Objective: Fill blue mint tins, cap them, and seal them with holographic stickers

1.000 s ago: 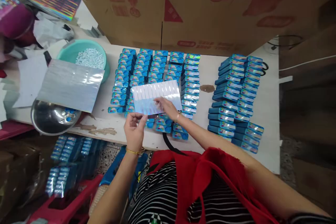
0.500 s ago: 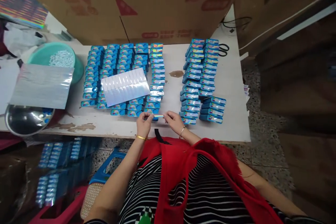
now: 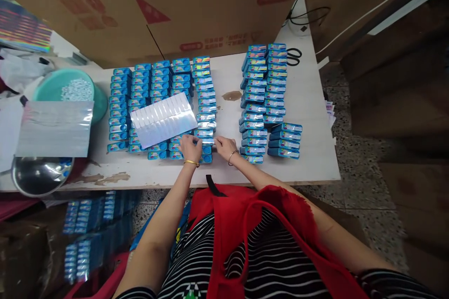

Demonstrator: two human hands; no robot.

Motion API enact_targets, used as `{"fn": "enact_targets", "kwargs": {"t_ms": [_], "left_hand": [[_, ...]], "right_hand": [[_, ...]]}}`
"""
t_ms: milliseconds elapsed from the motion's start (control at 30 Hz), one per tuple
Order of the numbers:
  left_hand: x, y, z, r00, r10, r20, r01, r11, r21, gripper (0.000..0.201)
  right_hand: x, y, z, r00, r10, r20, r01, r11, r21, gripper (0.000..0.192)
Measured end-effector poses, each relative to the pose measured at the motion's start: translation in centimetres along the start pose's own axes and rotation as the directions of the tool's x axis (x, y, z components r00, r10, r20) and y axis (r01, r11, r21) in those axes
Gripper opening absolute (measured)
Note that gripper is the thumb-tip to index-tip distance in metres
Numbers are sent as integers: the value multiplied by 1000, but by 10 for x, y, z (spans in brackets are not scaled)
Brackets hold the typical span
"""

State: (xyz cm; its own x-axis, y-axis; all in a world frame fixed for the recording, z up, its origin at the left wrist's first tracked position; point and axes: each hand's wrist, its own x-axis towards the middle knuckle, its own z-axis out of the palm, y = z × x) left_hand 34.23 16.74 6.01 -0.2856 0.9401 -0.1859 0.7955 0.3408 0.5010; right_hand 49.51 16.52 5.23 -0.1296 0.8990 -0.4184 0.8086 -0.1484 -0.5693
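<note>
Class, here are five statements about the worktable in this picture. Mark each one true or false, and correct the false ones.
1. Both hands are at the near end of a row of small blue boxes. True: the left hand and right hand hold a shiny sticker strip between them over a box there.
2. The shiny sticker sheet lies flat on the bare table. False: it rests on top of the blue boxes.
3. The green basin holds small white pieces. True.
4. Scissors lie at the near edge of the table. False: they lie at the far end, beyond the right-hand block of boxes.
5. A large cardboard box stands behind the table. True.
</note>
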Motion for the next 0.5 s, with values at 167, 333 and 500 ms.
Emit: {"fn": "enact_targets", "kwargs": {"t_ms": [167,333,500], "left_hand": [[-5,1,5,1000,26,-11,-25,997,77,8],[-9,2,1,993,-80,-87,88,992,89,41],[-8,2,0,984,-160,-80,168,980,106,46]], "right_hand": [[3,6,9,1000,20,2,-20,1000,8,33],[-7,9,25,988,84,-127,-61,983,172,40],[-24,8,37,992,-94,-82,101,991,92,51]]}}
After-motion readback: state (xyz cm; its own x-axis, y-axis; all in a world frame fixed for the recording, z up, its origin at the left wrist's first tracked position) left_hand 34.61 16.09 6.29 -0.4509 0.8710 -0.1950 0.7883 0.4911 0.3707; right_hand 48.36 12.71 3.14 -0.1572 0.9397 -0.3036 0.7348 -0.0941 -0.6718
